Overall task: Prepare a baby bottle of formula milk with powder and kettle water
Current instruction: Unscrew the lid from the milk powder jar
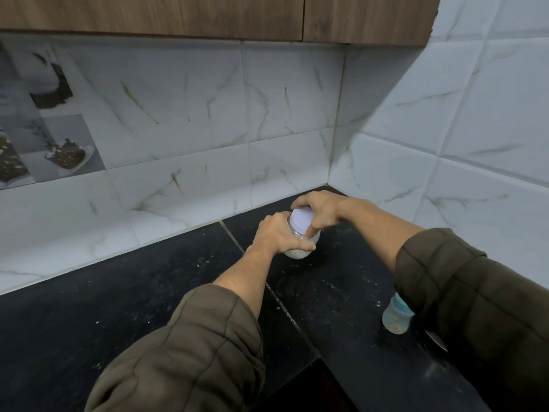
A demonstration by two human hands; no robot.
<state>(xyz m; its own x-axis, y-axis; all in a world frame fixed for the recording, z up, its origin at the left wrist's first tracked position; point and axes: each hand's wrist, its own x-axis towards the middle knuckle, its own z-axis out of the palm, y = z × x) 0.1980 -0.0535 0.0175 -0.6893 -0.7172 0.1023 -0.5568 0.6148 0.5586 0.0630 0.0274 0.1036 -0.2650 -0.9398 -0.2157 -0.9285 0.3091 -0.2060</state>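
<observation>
Gripping the jar [300, 251] round its belly was the left hand [274, 233], fingers wrapped tight on the clear plastic, while the right hand [319, 211] sat clamped over the lid [302, 220] from above, thumb pressed down the side of it. The jar sat just right of centre frame, on the black bench [118, 307] near the tiled corner. It stood upright, long axis vertical, lid pointing up and a bit toward the camera.

My guess on handling: it looked like thin plastic with white powder inside, so pretty light and not fragile, but smooth and rounded, so it could spin in the palm if the lid was stiff. Holding the widest part of the body and taking the lid by its rim seemed the right way to go about it. Squeezing too hard might flex the wall.

The bottle [397, 318] stood upright at the lower right of the frame, well apart from the jar, partly hidden behind the right sleeve [463, 292]. I couldn't tell if anything was in it, and no kettle was in view.
</observation>
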